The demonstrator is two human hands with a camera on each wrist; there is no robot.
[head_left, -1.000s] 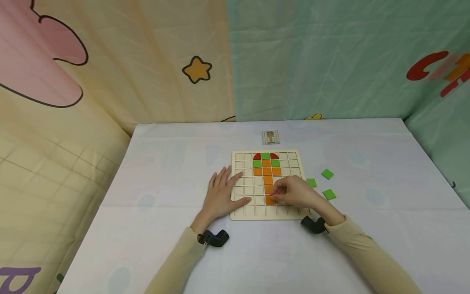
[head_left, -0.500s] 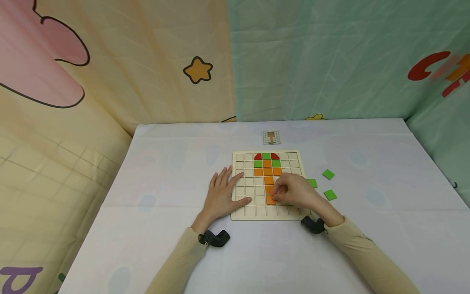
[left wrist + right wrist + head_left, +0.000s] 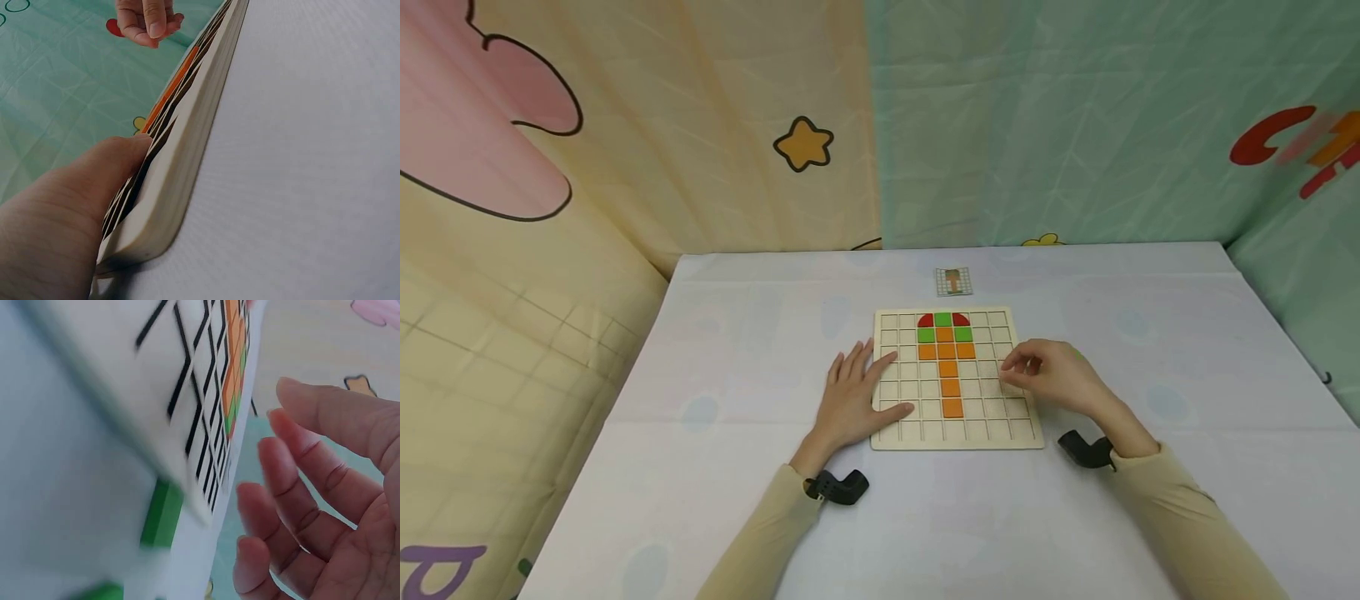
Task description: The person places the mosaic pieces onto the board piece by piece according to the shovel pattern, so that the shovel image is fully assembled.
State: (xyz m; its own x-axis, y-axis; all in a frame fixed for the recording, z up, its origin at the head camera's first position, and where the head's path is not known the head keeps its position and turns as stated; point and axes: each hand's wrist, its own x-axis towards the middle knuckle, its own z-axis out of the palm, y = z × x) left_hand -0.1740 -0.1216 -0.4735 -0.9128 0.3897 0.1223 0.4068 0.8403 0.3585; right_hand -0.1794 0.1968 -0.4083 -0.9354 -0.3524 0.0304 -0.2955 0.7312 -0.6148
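Note:
A pale wooden grid board lies on the table. In it, orange square tiles form a column topped by a wider orange row, with green tiles and two red rounded tiles above. My left hand rests spread over the board's left edge, its thumb on the grid. Over the board's right side hovers my right hand, fingers loosely bent and nothing between them. Loose green tiles lie beside the board, mostly hidden by this hand in the head view.
Behind the board lies a small picture card showing a similar tile figure on a grid. Printed cloth curtains stand round the white-covered table. A black camera mount sits on the right wrist, and another on the left.
My right hand has left the lowest orange tile and moved right, now covering the loose green tiles from above. That orange tile stays in the grid. The left hand has kept still.

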